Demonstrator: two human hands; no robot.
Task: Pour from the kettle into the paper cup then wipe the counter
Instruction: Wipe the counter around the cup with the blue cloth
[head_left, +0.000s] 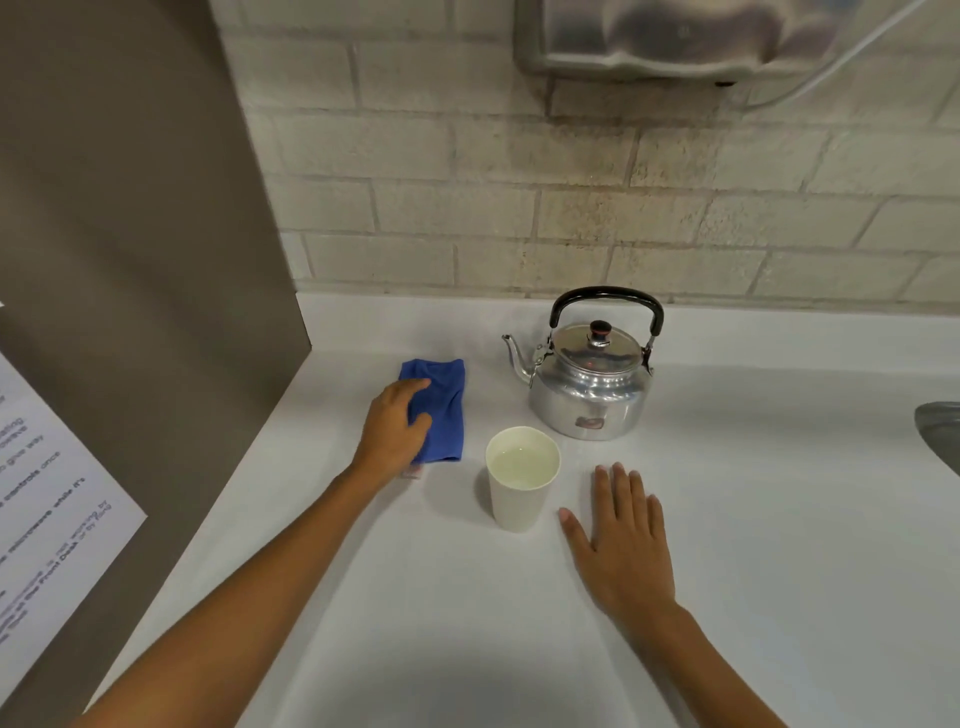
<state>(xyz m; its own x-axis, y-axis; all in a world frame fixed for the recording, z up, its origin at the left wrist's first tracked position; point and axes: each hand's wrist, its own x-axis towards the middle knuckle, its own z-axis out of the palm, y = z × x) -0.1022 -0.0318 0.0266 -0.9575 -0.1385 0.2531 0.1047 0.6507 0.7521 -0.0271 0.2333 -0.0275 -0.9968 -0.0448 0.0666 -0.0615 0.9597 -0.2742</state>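
Note:
A shiny metal kettle (589, 384) with a black handle stands upright on the white counter (467, 597), spout pointing left. In front of it a white paper cup (519, 486) holds pale liquid. A folded blue cloth (444, 410) lies left of the cup. My left hand (395, 428) rests on the cloth's left side, fingers curled onto it. My right hand (621, 540) lies flat on the counter just right of the cup, fingers spread, holding nothing.
A brown partition wall (135, 260) with a printed notice (47, 499) closes off the left. A brick wall runs behind the counter, with a metal hand dryer (675, 36) mounted above. A sink rim (940, 431) shows at the right edge.

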